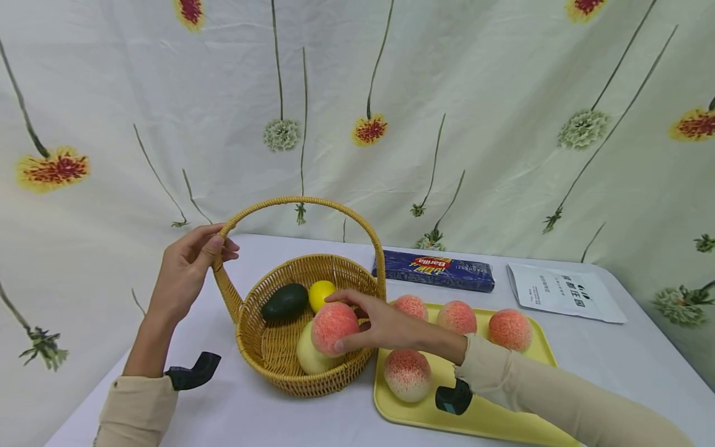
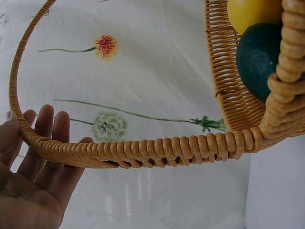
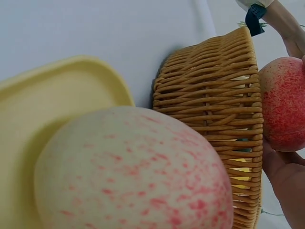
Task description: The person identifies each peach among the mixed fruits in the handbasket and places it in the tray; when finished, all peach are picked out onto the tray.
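A wicker basket (image 1: 313,385) with a tall arched handle (image 1: 301,200) stands in the middle of the table. My left hand (image 1: 187,264) holds the handle on its left side, thumb in front and fingers behind; in the left wrist view that hand (image 2: 38,176) appears at the handle's bend. With fingertips and thumb, my right hand (image 1: 380,320) grips a pink peach (image 1: 334,328) over the basket's right part. The peach overlaps a pale yellow-green fruit (image 1: 310,357) inside. Also in the basket lie a dark green avocado (image 1: 285,302) and a yellow lemon (image 1: 321,293).
Right of the basket, a yellow tray (image 1: 385,406) bears several peaches, one (image 1: 408,375) close to the basket; my right forearm crosses above it. Behind are a blue Barilla spaghetti box (image 1: 436,271) and a white pouch (image 1: 566,293). A flowered cloth (image 1: 486,81) hangs at the back.
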The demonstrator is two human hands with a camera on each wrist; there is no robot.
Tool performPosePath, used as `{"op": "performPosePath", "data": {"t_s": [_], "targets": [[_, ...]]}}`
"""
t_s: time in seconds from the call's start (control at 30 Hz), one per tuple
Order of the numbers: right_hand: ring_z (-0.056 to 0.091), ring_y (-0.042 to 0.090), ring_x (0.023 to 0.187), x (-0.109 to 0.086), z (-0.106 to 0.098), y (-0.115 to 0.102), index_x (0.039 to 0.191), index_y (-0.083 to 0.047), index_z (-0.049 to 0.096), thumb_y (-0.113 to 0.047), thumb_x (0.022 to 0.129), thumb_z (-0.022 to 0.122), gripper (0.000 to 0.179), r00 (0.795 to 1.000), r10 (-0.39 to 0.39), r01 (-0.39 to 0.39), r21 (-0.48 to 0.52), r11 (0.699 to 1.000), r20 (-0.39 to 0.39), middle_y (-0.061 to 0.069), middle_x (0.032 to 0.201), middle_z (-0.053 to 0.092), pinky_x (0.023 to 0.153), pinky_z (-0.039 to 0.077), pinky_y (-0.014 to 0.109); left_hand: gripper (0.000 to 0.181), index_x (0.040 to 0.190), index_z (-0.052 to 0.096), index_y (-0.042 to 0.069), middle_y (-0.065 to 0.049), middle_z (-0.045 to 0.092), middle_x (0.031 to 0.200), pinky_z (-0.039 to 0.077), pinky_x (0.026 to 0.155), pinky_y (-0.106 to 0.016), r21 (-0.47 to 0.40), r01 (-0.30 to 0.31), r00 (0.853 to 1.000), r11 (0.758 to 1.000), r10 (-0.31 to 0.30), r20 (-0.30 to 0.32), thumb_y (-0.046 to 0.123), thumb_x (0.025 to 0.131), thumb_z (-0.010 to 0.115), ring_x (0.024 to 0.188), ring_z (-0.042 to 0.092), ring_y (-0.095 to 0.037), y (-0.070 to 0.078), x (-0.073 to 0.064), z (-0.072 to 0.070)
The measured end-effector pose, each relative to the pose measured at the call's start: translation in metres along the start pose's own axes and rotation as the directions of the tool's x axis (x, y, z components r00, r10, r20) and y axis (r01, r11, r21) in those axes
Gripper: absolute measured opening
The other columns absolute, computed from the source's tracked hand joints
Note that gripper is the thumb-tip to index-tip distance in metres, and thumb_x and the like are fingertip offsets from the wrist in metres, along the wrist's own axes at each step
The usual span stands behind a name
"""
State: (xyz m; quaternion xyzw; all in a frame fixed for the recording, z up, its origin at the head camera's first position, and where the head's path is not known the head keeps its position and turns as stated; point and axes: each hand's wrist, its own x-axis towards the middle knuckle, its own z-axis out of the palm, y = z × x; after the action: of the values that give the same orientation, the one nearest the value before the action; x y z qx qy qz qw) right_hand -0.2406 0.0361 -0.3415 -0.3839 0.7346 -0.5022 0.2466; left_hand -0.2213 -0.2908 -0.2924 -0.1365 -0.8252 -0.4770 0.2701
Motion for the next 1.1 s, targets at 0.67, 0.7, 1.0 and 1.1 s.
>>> {"op": "performPosePath", "data": {"t_s": [0.67,0.7,1.0,1.1], "targets": [[0.057,0.016,0.110,-0.016,0.001,0.003,0.138,-0.025,0.043,-0.023,0.084,0.072,0.061,1.000,-0.017,0.017,0.028,0.999,-0.022,0.002,0.130,0.051,0.091,0.051,0.029,0.031,0.126,0.056,0.001,0.006,0.065,0.092,0.052,0.079,-0.014,-0.034,-0.001,1.000,0.999,0.001,0.009,0.018,0.101,0.047,0.084,0.067,-0.003,-0.001,0.001,0.000],[0.058,0.017,0.109,-0.017,0.001,0.003,0.138,-0.025,0.043,-0.023,0.084,0.073,0.062,0.999,-0.021,0.022,0.029,0.999,-0.025,0.002,0.130,0.051,0.091,0.052,0.030,0.031,0.126,0.056,0.001,0.007,0.065,0.092,0.052,0.079,-0.014,-0.035,-0.002,1.000,0.999,0.002,0.009,0.018,0.101,0.047,0.084,0.067,-0.003,-0.001,0.001,0.000],[0.058,0.016,0.112,-0.024,0.000,0.005,0.140,-0.023,0.041,-0.026,0.084,0.072,0.064,0.997,-0.047,0.049,0.033,0.998,-0.069,0.002,0.131,0.052,0.093,0.051,0.031,0.031,0.126,0.056,0.001,0.006,0.065,0.092,0.052,0.079,-0.014,-0.034,-0.003,1.000,0.999,0.003,0.009,0.018,0.101,0.047,0.084,0.067,-0.004,-0.002,0.001,0.000],[0.057,0.016,0.115,-0.026,0.000,0.006,0.140,-0.020,0.040,-0.026,0.085,0.072,0.064,0.995,-0.056,0.060,0.041,0.997,-0.087,0.004,0.132,0.052,0.095,0.050,0.031,0.031,0.126,0.056,0.001,0.006,0.065,0.092,0.052,0.079,-0.014,-0.034,-0.004,1.000,0.999,0.004,0.010,0.017,0.101,0.047,0.084,0.067,-0.004,-0.002,0.001,0.000]]}}
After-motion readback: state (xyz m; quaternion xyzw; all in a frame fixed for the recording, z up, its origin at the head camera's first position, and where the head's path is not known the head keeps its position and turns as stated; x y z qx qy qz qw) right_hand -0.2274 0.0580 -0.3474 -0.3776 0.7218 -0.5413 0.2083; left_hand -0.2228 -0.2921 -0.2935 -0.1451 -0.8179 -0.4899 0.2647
